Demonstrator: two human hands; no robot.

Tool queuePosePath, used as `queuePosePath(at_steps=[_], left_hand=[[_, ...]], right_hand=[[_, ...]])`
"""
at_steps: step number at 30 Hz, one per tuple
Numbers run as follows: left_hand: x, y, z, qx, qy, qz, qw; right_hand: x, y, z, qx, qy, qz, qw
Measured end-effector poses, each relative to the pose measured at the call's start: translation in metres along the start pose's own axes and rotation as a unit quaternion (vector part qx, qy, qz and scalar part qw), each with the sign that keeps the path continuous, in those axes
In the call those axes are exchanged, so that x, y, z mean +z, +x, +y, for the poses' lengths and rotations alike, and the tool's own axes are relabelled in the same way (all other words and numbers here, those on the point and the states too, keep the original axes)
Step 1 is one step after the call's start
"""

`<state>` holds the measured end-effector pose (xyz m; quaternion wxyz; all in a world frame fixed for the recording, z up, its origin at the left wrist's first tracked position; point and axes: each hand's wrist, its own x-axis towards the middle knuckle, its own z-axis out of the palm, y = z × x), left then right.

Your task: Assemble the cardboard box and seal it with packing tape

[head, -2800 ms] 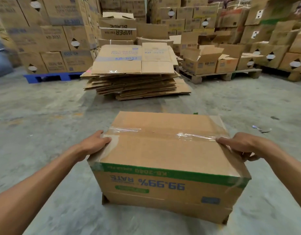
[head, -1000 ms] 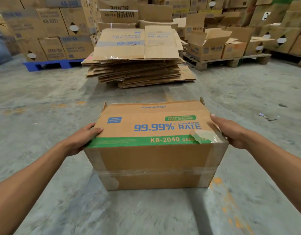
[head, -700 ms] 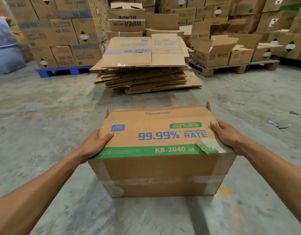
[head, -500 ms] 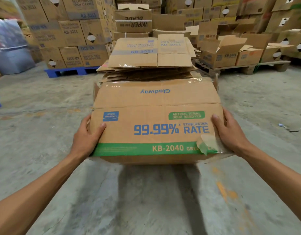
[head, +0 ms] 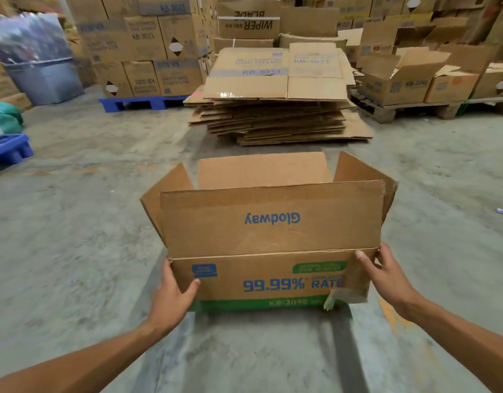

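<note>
1. The cardboard box [head: 270,239] is held up in front of the person, above the concrete floor [head: 74,251]. It's in the middle of the view, close to the camera.
2. Left hand [head: 173,296] is clamped on the box's lower left corner, thumb on the front face, other fingers hidden behind the side.
3. Right hand [head: 386,276] is clamped on the box's lower right edge, thumb on the front, other fingers wrapped round the side.
4. The box top is open. All 4 flaps stand up: the near flap [head: 273,219] has "Glodway" on it upside down, the far flap [head: 261,171] shows plain brown, & 2 side flaps lean outward.
5. Front face reads "99.99% RATE" in blue w/ a green band along the bottom. Small print is too blurry to read.
6. A loose bit of packing tape [head: 338,297] hangs off the front near the right hand, partly peeled.
7. Behind the box, a pile of flat cardboard sheets [head: 276,109] lies on the floor, well apart from the box.
8. Further back are stacked boxes on a blue pallet [head: 139,102] at left & open boxes on a wooden pallet [head: 409,109] at right.
9. A grey bin [head: 43,75] stands far left, blurry.
</note>
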<state>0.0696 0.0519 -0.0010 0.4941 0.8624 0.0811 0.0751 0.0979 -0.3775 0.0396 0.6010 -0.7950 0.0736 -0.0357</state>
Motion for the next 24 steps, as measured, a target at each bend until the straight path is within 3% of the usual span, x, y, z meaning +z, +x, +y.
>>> queuePosePath(at_steps=[4,7,12,14,18,20,24], left_hand=[[-0.001,0.003,0.004,-0.023,0.023,-0.056,0.998],[-0.007,0.009,-0.001,-0.029,0.08,-0.118,0.989],[-0.016,0.015,-0.01,-0.054,0.076,-0.198,0.976],[-0.009,0.015,-0.009,-0.071,0.071,-0.174,0.98],[0.019,0.007,0.005,-0.162,0.01,-0.058,0.985],[0.032,0.008,0.01,-0.202,0.012,-0.049,0.978],[0.068,-0.015,0.014,-0.211,0.096,-0.194,0.953]], right_hand=[[0.01,0.003,0.003,0.047,-0.006,0.036,0.998],[0.014,0.008,0.01,0.098,-0.025,0.022,0.995],[0.014,0.012,0.012,0.155,-0.036,0.003,0.987],[0.015,0.013,0.01,0.169,-0.046,0.005,0.984],[0.024,0.014,0.008,0.239,-0.024,0.004,0.971],[0.03,0.016,0.005,0.272,0.002,0.016,0.962],[0.051,-0.003,0.007,0.309,-0.021,-0.022,0.951]])
